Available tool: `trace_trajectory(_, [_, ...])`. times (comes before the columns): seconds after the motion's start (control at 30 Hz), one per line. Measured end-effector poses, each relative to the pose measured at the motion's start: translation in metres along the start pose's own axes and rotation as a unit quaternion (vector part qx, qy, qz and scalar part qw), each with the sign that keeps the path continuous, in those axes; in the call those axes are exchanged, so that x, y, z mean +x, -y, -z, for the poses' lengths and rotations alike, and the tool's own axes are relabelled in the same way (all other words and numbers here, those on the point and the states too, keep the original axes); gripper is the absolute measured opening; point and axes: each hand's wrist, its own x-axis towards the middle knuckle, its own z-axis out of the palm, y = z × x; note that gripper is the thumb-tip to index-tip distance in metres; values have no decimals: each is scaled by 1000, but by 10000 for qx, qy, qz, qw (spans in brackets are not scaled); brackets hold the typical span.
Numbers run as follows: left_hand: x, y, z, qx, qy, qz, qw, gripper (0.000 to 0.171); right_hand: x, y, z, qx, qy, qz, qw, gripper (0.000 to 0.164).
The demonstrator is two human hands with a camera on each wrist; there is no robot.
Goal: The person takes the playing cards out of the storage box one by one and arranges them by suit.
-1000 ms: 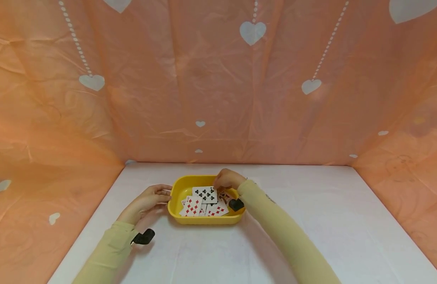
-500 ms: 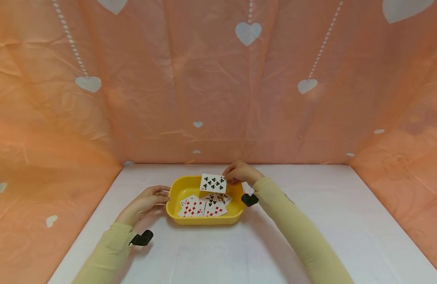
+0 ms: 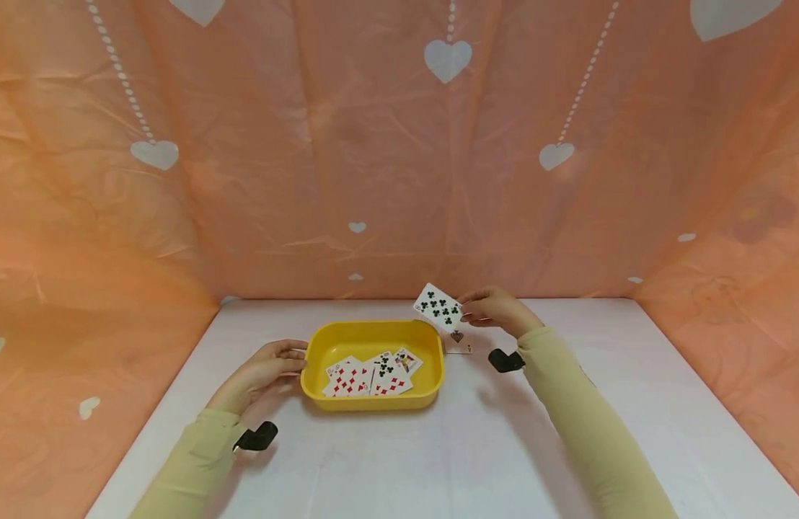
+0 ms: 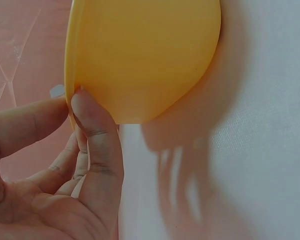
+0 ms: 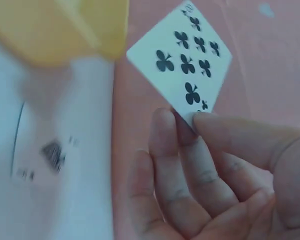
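Observation:
Between thumb and fingertip, my right hand (image 3: 500,310) pinches one corner of an eight of clubs playing card (image 3: 437,306). The card is raised beyond the back right of a yellow plastic tray (image 3: 373,405), its face showing in the head and right wrist views. My left hand (image 3: 263,371) holds the tray's left end, the thumb (image 4: 92,112) and a fingertip pinching its rim in the left wrist view. Several loose playing cards (image 3: 349,379), diamonds and clubs and one picture card, overlap face up on the tray's floor.
An ace of spades (image 3: 458,343) lies on the white tabletop (image 3: 399,461) just right of the tray, partly covered by the raised card in the head view. Behind the table hangs an orange cloth (image 3: 386,180) with white hearts; more cloth closes both sides.
My right hand has lifted the eight of clubs out of the tray and carried it right, past the rim. The ace of spades on the table now shows. My left hand stays at the tray.

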Motion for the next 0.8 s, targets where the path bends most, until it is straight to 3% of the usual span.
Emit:
trace_trajectory(0.2, [-1,1,-3,-21,-13,9,10000,48,-14,-36,26,756,-137,-108,9970,27])
trace_trajectory(0.47, [-3,-1,-1,-78,-57,77,9999,47,-26,-79,40,1436,-135,-169,9894,26])
trace_trajectory(0.63, [-3,0,-2,-81,-25,18,10000,47,-29,-92,43,1826,-206,-274,9826,30])
trace_trajectory(0.8, [-3,1,-2,-20,-19,-31,10000,47,-32,-96,44,1844,-315,-305,9819,34])
